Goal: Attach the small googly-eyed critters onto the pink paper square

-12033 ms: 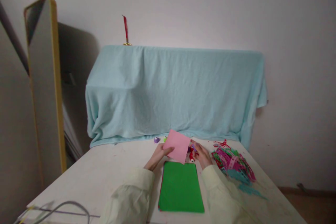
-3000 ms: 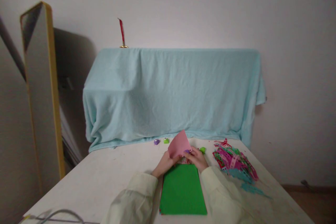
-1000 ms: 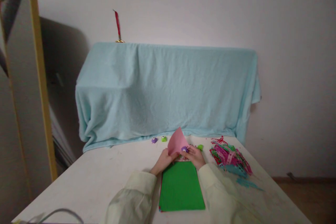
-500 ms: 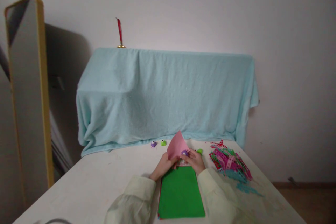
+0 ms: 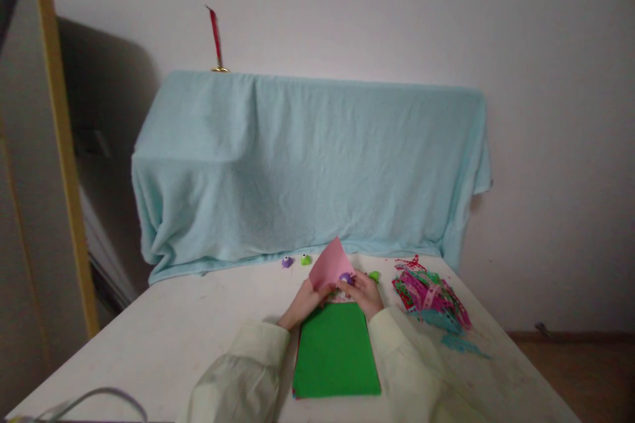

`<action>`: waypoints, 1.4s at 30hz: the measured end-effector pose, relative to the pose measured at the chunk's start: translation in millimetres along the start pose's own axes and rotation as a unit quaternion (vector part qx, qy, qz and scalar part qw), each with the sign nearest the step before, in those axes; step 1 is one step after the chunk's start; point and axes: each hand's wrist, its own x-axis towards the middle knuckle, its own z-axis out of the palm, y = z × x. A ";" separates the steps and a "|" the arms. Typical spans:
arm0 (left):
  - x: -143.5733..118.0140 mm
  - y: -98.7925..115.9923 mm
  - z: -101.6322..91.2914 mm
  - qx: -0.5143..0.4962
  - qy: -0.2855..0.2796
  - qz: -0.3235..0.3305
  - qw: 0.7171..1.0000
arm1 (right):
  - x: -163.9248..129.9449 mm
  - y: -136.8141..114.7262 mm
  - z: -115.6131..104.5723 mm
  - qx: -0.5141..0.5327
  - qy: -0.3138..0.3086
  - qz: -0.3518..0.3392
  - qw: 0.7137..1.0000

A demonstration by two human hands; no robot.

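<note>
Two hands (image 5: 337, 294) hold a tilted pink paper (image 5: 330, 263), corner up.

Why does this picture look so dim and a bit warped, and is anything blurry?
Head view: soft, dull light with no glare; a broad shadow falls on the wall behind the mirror. The mirror's frame leans and bows near the left edge, a wide-lens effect. The grey cable at the bottom corner is smeared. The hands and pink paper are small, their detail soft.
</note>
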 end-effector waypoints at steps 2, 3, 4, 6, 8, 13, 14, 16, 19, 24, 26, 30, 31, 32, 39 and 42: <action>-0.3 0.2 -1.3 0.002 -0.004 0.002 1.000 | -0.8 -0.1 0.5 -0.003 0.002 -0.004 1.000; -0.6 0.7 -2.1 0.001 -0.008 0.000 1.000 | -1.0 -0.1 0.8 -0.004 0.004 -0.006 1.000; -1.0 1.5 -2.8 0.002 -0.013 -0.003 1.000 | -1.2 0.0 1.0 -0.005 0.007 -0.007 1.000; -1.7 3.0 -3.7 0.000 -0.018 -0.012 1.000 | -1.1 0.1 1.0 -0.008 0.008 -0.010 1.000; -1.9 3.6 -3.5 -0.011 -0.018 -0.017 1.000 | -0.5 0.2 0.0 -0.010 0.005 -0.015 1.000; 0.3 -0.6 -0.5 -0.041 -0.035 -0.014 0.998 | 1.2 -0.8 -4.5 -0.020 -0.004 -0.020 1.000; 0.8 -1.7 -0.2 -0.041 -0.036 -0.010 0.998 | 1.2 -1.3 -5.0 -0.021 -0.004 -0.018 1.000; 1.4 -3.0 -0.1 -0.040 -0.035 -0.001 0.999 | 1.0 -2.3 -5.5 -0.020 -0.003 -0.016 1.000; 1.4 -2.7 -1.1 -0.042 -0.035 0.006 0.998 | 0.3 -3.5 -5.3 -0.017 -0.007 -0.018 1.000; 2.4 -3.4 -2.0 -0.038 -0.045 0.011 0.998 | 1.3 -1.2 -4.5 -0.017 -0.006 -0.022 1.000; 3.7 -5.8 -1.6 -0.032 -0.044 0.010 0.998 | 2.3 1.1 -4.5 -0.019 0.000 -0.023 1.000; 6.5 -10.9 -1.5 -0.017 -0.042 0.003 0.999 | 5.2 6.8 -6.6 -0.039 0.001 -0.023 0.999; 6.9 -11.5 -1.9 -0.017 -0.044 0.004 0.999 | 6.0 8.2 -7.5 -0.047 -0.004 -0.021 0.999; 7.2 -11.9 -2.3 -0.018 -0.046 0.006 0.999 | 6.8 9.5 -8.3 -0.054 -0.011 -0.018 0.998; 7.2 -11.1 -3.9 -0.040 -0.033 0.004 0.999 | 8.2 11.4 -10.8 -0.066 -0.018 -0.017 0.998; 6.6 -10.6 -3.2 -0.045 -0.035 0.002 0.998 | 6.2 8.8 -10.8 -0.045 -0.015 -0.016 0.999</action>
